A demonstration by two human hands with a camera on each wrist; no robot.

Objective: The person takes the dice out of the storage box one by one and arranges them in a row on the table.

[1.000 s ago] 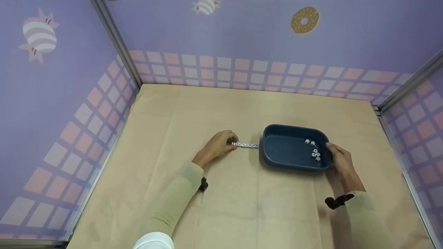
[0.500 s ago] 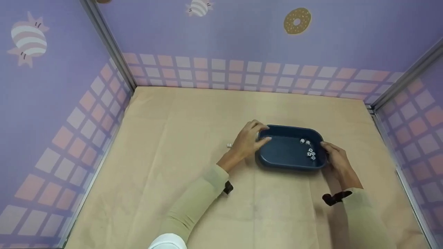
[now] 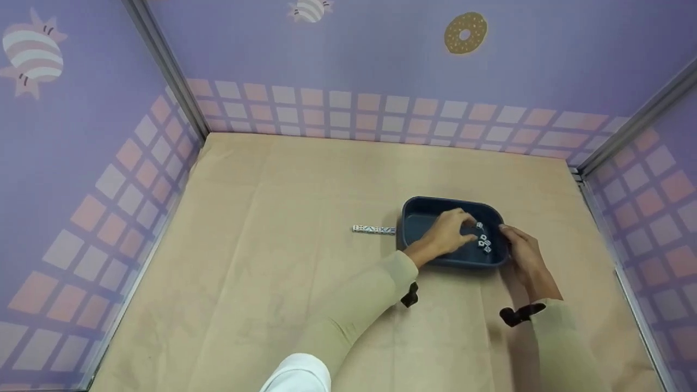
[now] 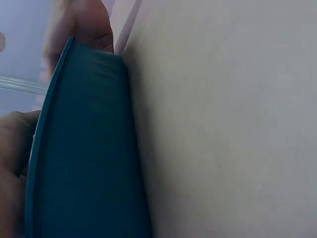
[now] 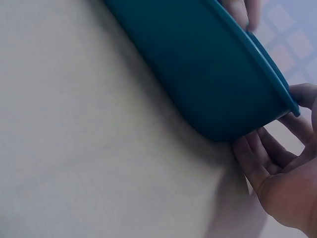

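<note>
My left hand (image 3: 447,231) is inside a dark blue tray (image 3: 412,202), with thumb and fingertips spread apart beside several white dice (image 3: 484,243) at the tray's right end. Its fingers may hide a die. My right hand (image 3: 525,253) grips the tray's right end, thumb at the rim and fingers against the outer wall, as the right wrist view shows with the same hand (image 5: 285,173). Left of the tray, a straight row of dice (image 3: 373,230) lies on the table, its right end close to the tray's wall.
A beige cloth (image 3: 261,272) covers the table. Purple panels with pink and white squares (image 3: 348,109) stand at the back and both sides, joined by metal posts (image 3: 169,65). A black strap device (image 3: 520,314) sits on the right wrist.
My left hand has left the left end of the dice row and moved right, over the rim and into the tray. The right hand stays on the tray.
</note>
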